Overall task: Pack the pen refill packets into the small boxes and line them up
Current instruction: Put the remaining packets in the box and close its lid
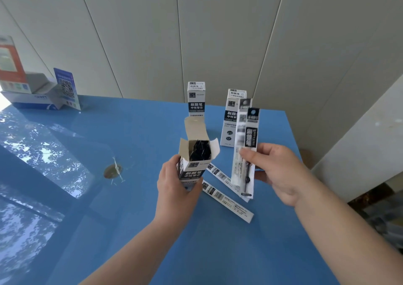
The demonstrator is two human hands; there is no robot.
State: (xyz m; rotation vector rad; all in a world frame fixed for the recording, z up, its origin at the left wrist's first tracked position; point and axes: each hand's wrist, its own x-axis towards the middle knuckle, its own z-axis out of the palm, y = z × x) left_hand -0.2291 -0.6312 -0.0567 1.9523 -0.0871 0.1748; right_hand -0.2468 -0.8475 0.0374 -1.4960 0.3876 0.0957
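Note:
My left hand [176,188] grips a small white-and-black box [193,167] upright above the blue table [135,197]. Its top flaps stand open and dark packet ends show inside. Just to the right of the box, my right hand [277,171] pinches two long clear refill packets [245,145], held upright and slightly blurred. Two more packets lie flat on the table below the hands, one [227,200] nearer me and one [220,174] partly behind the box. Two closed boxes stand upright at the back, one [196,99] behind the open box and one [231,119] half hidden by the held packets.
A blue-and-white carton [32,101] and a blue QR-code card [66,88] stand at the table's far left against the panelled wall. A small round mark [112,171] sits left of the hands. The table's right edge [305,160] runs close behind my right hand.

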